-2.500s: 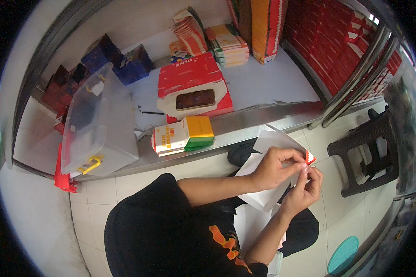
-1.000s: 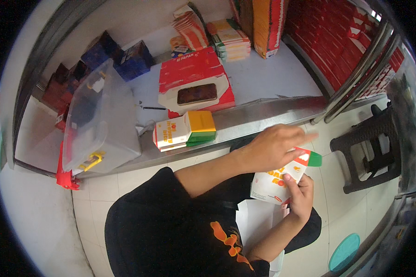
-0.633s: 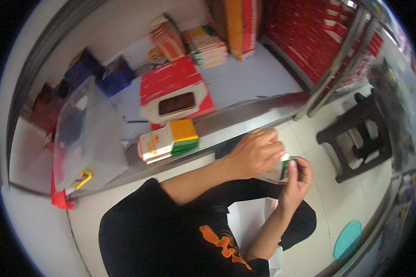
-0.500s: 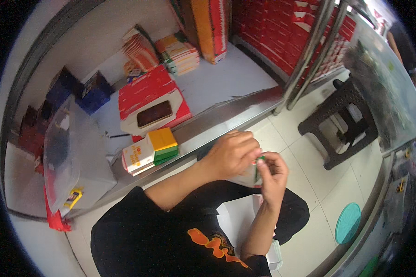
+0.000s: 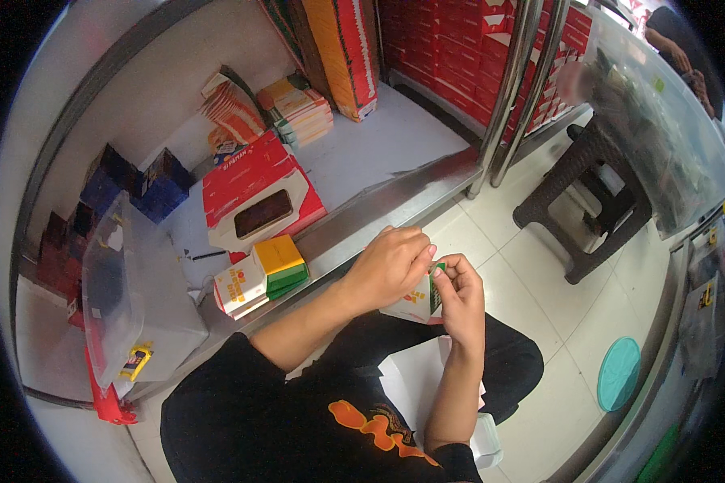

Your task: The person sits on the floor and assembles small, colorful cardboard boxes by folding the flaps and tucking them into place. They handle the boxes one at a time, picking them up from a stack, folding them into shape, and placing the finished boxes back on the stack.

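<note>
In the head view, we have the printed carton (image 5: 413,307) partly beneath our left grip (image 5: 393,266) and just left of our right grip (image 5: 465,299), which pinches its green end; whether the left pinches too, we cannot tell. It looks light, stiff, easily creased: best held by folded edges.

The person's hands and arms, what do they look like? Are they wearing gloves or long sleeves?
No gloves: the left hand and the right hand are both bare. The left forearm and right forearm are bare too, with no watch showing. Plain black fabric sleeves end above them, part of a black shirt with an orange wavy print.
</note>
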Available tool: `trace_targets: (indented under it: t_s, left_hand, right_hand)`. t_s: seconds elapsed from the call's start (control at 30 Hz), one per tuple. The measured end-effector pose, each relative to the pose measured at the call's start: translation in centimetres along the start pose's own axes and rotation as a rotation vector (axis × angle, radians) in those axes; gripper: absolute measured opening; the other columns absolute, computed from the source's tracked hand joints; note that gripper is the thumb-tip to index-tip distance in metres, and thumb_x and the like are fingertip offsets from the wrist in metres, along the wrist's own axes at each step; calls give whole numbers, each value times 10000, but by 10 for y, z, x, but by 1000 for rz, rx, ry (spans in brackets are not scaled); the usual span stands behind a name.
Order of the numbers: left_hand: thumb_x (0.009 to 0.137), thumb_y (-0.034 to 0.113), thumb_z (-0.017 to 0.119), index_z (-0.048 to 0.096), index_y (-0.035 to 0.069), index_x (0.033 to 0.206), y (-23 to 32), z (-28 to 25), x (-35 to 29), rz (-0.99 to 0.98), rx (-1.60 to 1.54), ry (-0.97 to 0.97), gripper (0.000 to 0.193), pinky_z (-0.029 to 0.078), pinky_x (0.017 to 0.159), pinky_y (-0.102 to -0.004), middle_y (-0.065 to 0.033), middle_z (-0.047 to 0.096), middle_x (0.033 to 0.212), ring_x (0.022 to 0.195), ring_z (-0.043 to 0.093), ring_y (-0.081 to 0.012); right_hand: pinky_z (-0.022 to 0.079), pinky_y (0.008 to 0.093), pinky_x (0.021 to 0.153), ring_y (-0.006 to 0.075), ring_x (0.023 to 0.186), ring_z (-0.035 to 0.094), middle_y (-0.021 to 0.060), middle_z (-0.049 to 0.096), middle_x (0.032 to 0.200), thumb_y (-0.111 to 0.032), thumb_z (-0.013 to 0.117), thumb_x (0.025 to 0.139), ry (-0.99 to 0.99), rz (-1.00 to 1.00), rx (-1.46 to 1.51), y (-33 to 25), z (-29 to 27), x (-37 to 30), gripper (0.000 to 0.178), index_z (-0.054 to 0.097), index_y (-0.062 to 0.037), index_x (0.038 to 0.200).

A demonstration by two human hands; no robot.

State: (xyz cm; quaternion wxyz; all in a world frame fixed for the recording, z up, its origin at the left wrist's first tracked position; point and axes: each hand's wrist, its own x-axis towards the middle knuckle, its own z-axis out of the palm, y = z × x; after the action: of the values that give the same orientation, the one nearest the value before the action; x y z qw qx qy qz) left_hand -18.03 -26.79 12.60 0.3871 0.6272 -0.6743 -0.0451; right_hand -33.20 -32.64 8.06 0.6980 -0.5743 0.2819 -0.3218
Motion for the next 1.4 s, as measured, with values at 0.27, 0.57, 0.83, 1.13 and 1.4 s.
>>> trace_targets:
  t_s: [0.27, 0.57, 0.83, 1.13, 1.4]
  left_hand:
    - [920, 128, 501, 551, -23, 809, -10, 2, -3, -40, -78, -79, 194, 406, 692, -461, -185, 536, 772, 745, 536, -393]
    - [895, 126, 559, 573, -3, 854, -13, 3, 4, -19, -184, -58, 135, 407, 717, -417, -161, 576, 763, 722, 568, -352]
    - [890, 131, 558, 571, -9, 864, -14, 6, -2, -81, -122, -71, 143, 430, 712, -424, -175, 590, 792, 752, 576, -362]
    - [893, 140, 545, 559, -14, 871, -12, 0, 1, -111, -281, -131, 156, 441, 694, -385, -157, 571, 800, 748, 558, -293]
    - [895, 185, 592, 545, 23, 819, -11, -1, -2, -62, -376, -178, 185, 415, 698, -361, -115, 547, 781, 747, 526, -228]
  right_hand:
    - [463, 227, 711, 80, 764, 575, 32, 643, 859, -41, 589, 929, -36, -121, -106, 16, -3, 12, 42, 596, -11, 958]
    - [489, 283, 716, 119, 787, 608, 46, 674, 842, -49, 617, 907, 92, -99, -12, 0, -3, 5, 75, 650, 1, 953]
    - [503, 404, 718, 384, 787, 657, 228, 663, 856, -73, 569, 912, 137, -334, -489, -1, 4, 4, 126, 622, 26, 969]
    - [498, 404, 743, 379, 816, 653, 222, 659, 871, -57, 594, 897, 163, -359, -447, -4, 6, 2, 111, 603, 27, 968]
    - [523, 287, 738, 154, 824, 657, 91, 684, 895, -57, 689, 866, -50, -119, 250, 15, -6, 7, 119, 603, -22, 941]
